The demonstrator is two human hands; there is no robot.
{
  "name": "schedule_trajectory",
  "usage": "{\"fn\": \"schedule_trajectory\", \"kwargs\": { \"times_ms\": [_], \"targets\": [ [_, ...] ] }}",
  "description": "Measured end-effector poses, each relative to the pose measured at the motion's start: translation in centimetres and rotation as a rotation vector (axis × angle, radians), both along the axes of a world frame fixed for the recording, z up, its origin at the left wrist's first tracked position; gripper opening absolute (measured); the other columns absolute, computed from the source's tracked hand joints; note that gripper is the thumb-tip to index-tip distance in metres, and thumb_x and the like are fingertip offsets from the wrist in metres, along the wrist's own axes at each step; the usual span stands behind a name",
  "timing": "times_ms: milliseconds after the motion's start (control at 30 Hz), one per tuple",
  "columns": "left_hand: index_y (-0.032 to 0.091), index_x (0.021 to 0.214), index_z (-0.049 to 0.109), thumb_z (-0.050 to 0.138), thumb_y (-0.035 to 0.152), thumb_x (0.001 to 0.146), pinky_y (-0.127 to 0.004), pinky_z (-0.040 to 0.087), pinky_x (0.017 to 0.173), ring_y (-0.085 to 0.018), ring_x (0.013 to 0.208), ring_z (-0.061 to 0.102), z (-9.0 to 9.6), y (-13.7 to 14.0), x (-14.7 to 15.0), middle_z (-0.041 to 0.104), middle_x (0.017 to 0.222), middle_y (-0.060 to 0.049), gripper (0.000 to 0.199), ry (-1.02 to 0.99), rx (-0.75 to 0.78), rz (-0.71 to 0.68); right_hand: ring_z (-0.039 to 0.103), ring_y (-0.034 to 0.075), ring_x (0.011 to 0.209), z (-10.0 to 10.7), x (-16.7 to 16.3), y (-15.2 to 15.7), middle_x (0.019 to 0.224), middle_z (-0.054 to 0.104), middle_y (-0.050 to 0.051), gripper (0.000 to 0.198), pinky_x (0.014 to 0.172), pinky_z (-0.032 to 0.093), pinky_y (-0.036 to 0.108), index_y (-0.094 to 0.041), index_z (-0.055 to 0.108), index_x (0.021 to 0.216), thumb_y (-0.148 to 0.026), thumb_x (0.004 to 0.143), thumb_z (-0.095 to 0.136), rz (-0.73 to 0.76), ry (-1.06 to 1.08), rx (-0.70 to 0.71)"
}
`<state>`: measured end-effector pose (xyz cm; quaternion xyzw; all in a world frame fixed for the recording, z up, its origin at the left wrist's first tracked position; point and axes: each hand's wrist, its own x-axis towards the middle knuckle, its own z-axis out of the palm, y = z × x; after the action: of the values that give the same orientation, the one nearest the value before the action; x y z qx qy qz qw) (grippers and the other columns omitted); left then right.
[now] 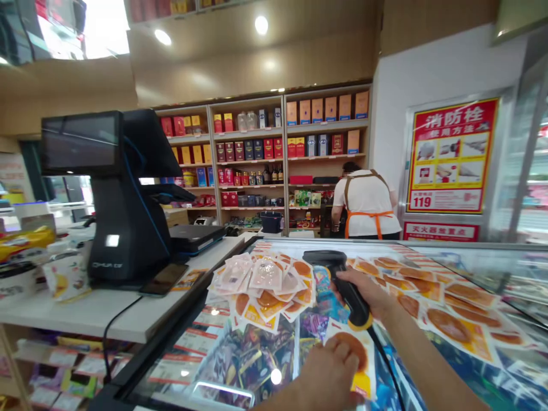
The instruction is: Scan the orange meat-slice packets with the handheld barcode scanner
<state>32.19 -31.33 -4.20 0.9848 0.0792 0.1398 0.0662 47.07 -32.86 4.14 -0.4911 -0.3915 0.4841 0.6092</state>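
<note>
My right hand [370, 294] is wrapped around the grip of a black handheld barcode scanner [357, 302], its head pointing left and its cord running down toward me. Below it, my left hand [329, 368] has its fingers curled over a flat snack packet [366, 348] with a round brown disc pictured on white and yellow. The packet is over the glass top of a chest freezer [192, 357]. To the left of the scanner lies a pile of similar packets [268, 282], some with their pale backs up. More such packets [449, 319] are spread on the right.
A black point-of-sale terminal [128, 228] stands on the white counter [124, 314] at left, with a phone [165, 279] beside its base. Shelves of boxed goods [250, 151] line the back wall. A person in an apron [368, 200] bends over there, back turned.
</note>
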Motion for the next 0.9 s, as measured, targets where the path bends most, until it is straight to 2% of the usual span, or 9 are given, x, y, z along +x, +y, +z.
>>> {"fn": "schedule_trajectory", "kwargs": {
  "times_ms": [100, 167, 267, 367, 467, 600, 667, 800, 900],
  "targets": [
    [0.015, 0.071, 0.057, 0.051, 0.021, 0.061, -0.036, 0.039, 0.069, -0.023, 0.075, 0.054, -0.5, 1.3, -0.4, 0.061, 0.075, -0.009, 0.012, -0.138, -0.195, 0.086, 0.051, 0.007, 0.041, -0.5, -0.2, 0.7, 0.057, 0.060, 0.003, 0.024, 0.040, 0.043, 0.019, -0.012, 0.053, 0.065, -0.036, 0.067, 0.052, -0.055, 0.029, -0.049],
    [0.016, 0.058, 0.054, 0.051, 0.021, 0.059, -0.032, 0.039, 0.062, -0.018, 0.058, 0.052, -0.3, 3.3, -1.2, 0.057, 0.057, -0.005, 0.005, -0.324, -0.404, 0.238, 0.051, 0.007, 0.041, -0.7, -0.1, 0.7, 0.056, 0.059, 0.003, 0.028, 0.040, 0.043, 0.018, -0.012, 0.052, 0.066, -0.039, 0.067, 0.051, -0.095, 0.051, -0.079],
    [0.017, 0.060, 0.051, 0.036, 0.028, 0.071, -0.028, 0.037, 0.054, -0.015, 0.053, 0.049, 1.4, 8.1, -3.3, 0.051, 0.052, -0.002, 0.021, -0.652, -0.595, 0.484, 0.052, 0.007, 0.043, -0.5, 0.1, 0.0, 0.055, 0.059, 0.002, 0.030, 0.041, 0.043, 0.018, -0.012, 0.052, 0.067, -0.042, 0.066, 0.052, -0.154, 0.092, -0.083],
    [0.017, 0.068, 0.050, 0.034, 0.032, 0.071, -0.024, 0.037, 0.047, -0.013, 0.049, 0.049, 3.4, 13.0, -5.4, 0.049, 0.050, 0.002, 0.022, -0.840, -0.752, 0.541, 0.052, 0.007, 0.044, -0.3, -0.5, -0.6, 0.057, 0.060, 0.001, 0.027, 0.040, 0.043, 0.018, -0.014, 0.052, 0.071, -0.040, 0.065, 0.053, -0.204, 0.135, -0.089],
    [0.016, 0.069, 0.049, 0.040, 0.034, 0.067, -0.022, 0.039, 0.047, -0.012, 0.050, 0.050, 4.3, 15.9, -6.9, 0.049, 0.050, 0.004, 0.020, -0.986, -0.876, 0.538, 0.052, 0.008, 0.044, -0.8, -2.3, -0.6, 0.057, 0.059, 0.000, 0.022, 0.040, 0.044, 0.019, -0.015, 0.051, 0.068, -0.036, 0.064, 0.055, -0.164, 0.167, -0.073],
    [0.016, 0.071, 0.049, 0.046, 0.036, 0.063, -0.023, 0.041, 0.048, -0.012, 0.050, 0.052, 3.8, 16.7, -8.1, 0.052, 0.053, 0.004, 0.022, -1.118, -1.014, 0.512, 0.048, 0.008, 0.037, -2.2, -5.5, 0.1, 0.046, 0.054, 0.000, 0.026, 0.037, 0.041, 0.019, -0.014, 0.051, 0.059, -0.039, 0.065, 0.053, -0.039, 0.169, -0.141],
    [0.016, 0.075, 0.049, 0.049, 0.037, 0.062, -0.023, 0.041, 0.048, -0.012, 0.051, 0.054, 3.4, 16.7, -8.5, 0.054, 0.055, 0.004, 0.025, -1.152, -1.078, 0.497, 0.047, 0.007, 0.036, -2.5, -6.8, 0.4, 0.043, 0.053, 0.000, 0.028, 0.036, 0.040, 0.018, -0.014, 0.051, 0.057, -0.041, 0.065, 0.051, -0.025, 0.195, -0.157],
    [0.016, 0.078, 0.049, 0.052, 0.034, 0.060, -0.024, 0.042, 0.048, -0.012, 0.050, 0.054, 3.0, 16.7, -8.8, 0.054, 0.053, 0.004, 0.026, -1.182, -1.177, 0.481, 0.048, 0.007, 0.038, -2.2, -8.2, 0.5, 0.049, 0.055, 0.000, 0.026, 0.038, 0.039, 0.018, -0.015, 0.052, 0.059, -0.040, 0.064, 0.052, -0.037, 0.305, -0.137],
    [0.016, 0.078, 0.049, 0.054, 0.033, 0.059, -0.023, 0.042, 0.048, -0.011, 0.049, 0.054, 2.9, 16.8, -8.8, 0.052, 0.051, 0.005, 0.026, -1.214, -1.212, 0.472, 0.047, 0.006, 0.037, -1.9, -8.5, 0.4, 0.047, 0.054, 0.000, 0.028, 0.037, 0.039, 0.018, -0.014, 0.052, 0.058, -0.041, 0.065, 0.051, -0.013, 0.289, -0.132]
  ]
}}
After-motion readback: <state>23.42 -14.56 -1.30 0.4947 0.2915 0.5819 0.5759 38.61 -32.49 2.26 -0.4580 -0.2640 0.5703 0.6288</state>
